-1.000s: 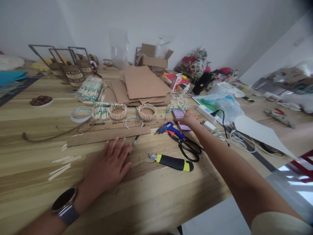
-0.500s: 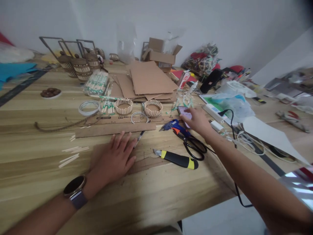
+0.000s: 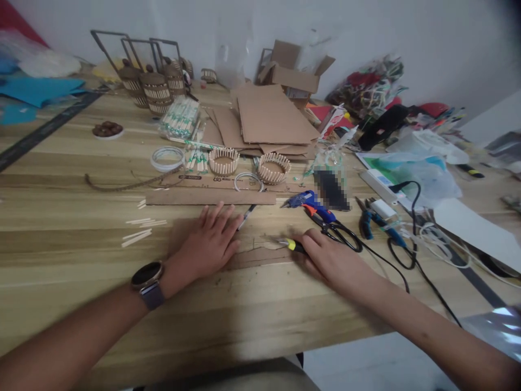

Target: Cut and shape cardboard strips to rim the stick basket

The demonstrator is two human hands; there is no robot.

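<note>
My left hand (image 3: 207, 247) lies flat with its fingers spread. Its fingertips come close to the lower edge of a long cardboard strip (image 3: 211, 197); a pen (image 3: 245, 217) lies beside them. My right hand (image 3: 328, 260) is closed around a black and yellow utility knife (image 3: 291, 244), whose blade points left. Most of the handle is hidden by the fingers. Beneath the blade is a ragged-edged cardboard piece (image 3: 258, 258). Just beyond my right hand are black-handled scissors (image 3: 342, 236), a blue glue gun (image 3: 311, 202) and a phone with a dark, pixelated screen (image 3: 331, 189).
Two stick rings (image 3: 223, 161) (image 3: 274, 168) and a tape roll (image 3: 166, 159) stand behind the strip. Farther back are stacked cardboard sheets (image 3: 277, 117) and small lantern-like baskets (image 3: 157, 96). Loose sticks (image 3: 136, 238) lie left. Pliers (image 3: 382, 222) and cables (image 3: 439, 244) lie right.
My right hand has left the phone and come down and back to grasp the utility knife. The phone's lit screen is now dark and pixelated. My left hand stays flat as the view shifts.
</note>
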